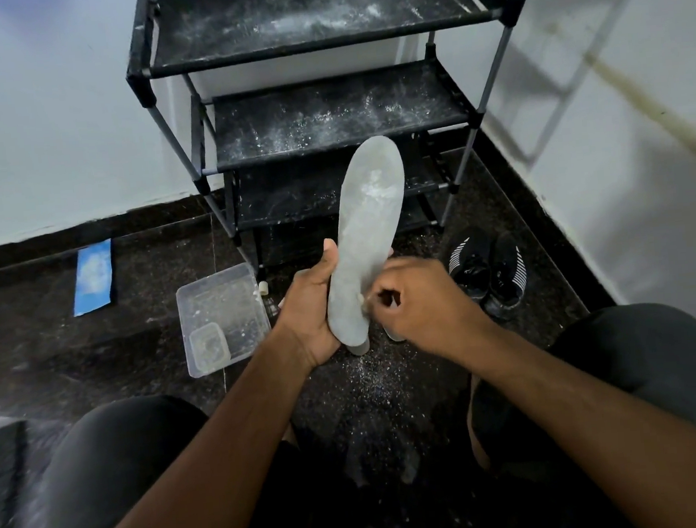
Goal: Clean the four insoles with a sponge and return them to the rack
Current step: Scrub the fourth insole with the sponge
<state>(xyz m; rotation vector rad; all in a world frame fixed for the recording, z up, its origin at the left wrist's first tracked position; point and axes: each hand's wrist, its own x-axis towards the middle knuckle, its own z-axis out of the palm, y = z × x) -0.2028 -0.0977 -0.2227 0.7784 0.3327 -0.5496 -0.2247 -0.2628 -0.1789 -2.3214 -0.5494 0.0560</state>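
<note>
Held upright before the rack (328, 140): grey insole (370, 220), heel gripped in left hand (312, 308); right hand (416, 300) curled, pinching something pale (sponge, probably). Light, bendy; best supported mid-length.

This looks like a corner of a home, likely an entryway or spare room. A black tiered shoe rack (326, 111) with metal poles and dusty fabric shelves stands against plain white walls (35, 121). The floor (137, 363) is dark speckled stone with a matching skirting strip. A pair of black sneakers (488, 273) sits on the floor beside the rack, and a clear plastic tub (221, 315) lies on the floor nearby.
</note>
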